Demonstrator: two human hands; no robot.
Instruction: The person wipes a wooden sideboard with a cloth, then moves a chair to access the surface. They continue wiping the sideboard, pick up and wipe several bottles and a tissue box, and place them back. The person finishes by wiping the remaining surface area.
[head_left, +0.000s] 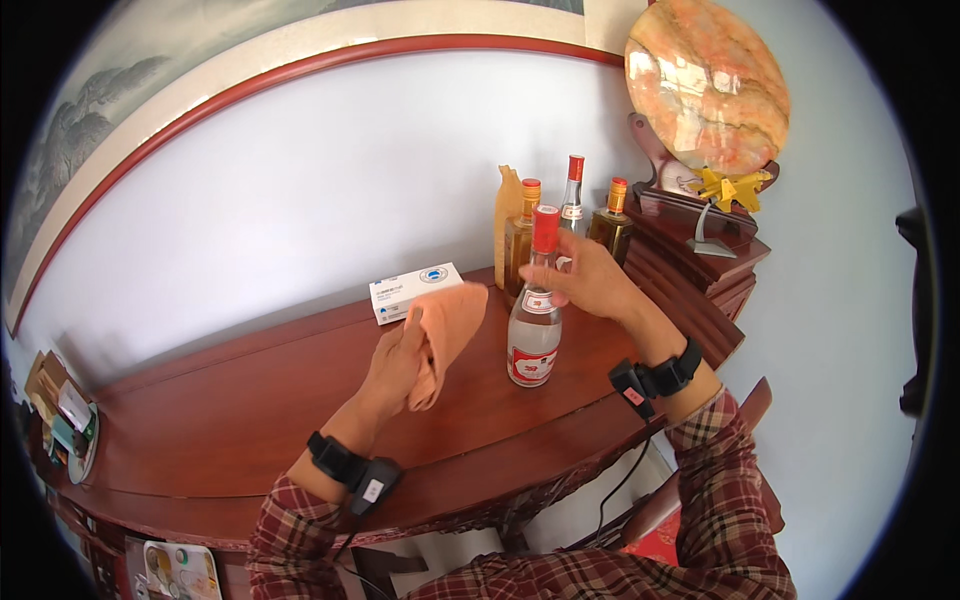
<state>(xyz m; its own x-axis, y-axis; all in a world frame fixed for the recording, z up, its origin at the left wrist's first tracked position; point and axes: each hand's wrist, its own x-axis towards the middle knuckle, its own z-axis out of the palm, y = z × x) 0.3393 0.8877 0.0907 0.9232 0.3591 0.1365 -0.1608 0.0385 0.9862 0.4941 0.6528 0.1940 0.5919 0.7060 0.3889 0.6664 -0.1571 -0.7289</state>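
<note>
My left hand (400, 360) grips a folded orange cloth (450, 330) above the dark red wooden table (315, 405). To its right, my right hand (589, 277) has its thumb and fingers around the neck of a clear glass bottle (534, 345) with a red cap and a red and white label. That bottle is upright over the tabletop; whether its base touches the wood I cannot tell. Just behind it are an amber bottle (517, 244) with a red and gold cap, a second clear bottle (571, 206) and a dark amber bottle (611, 231).
A white box (390, 291) lies near the wall behind my left hand. A tan object (506, 217) stands beside the bottles. At right, a raised wooden end holds a yellow model jet (726, 189) near a round stone disc (709, 86). A filled plate (86, 457) is far left.
</note>
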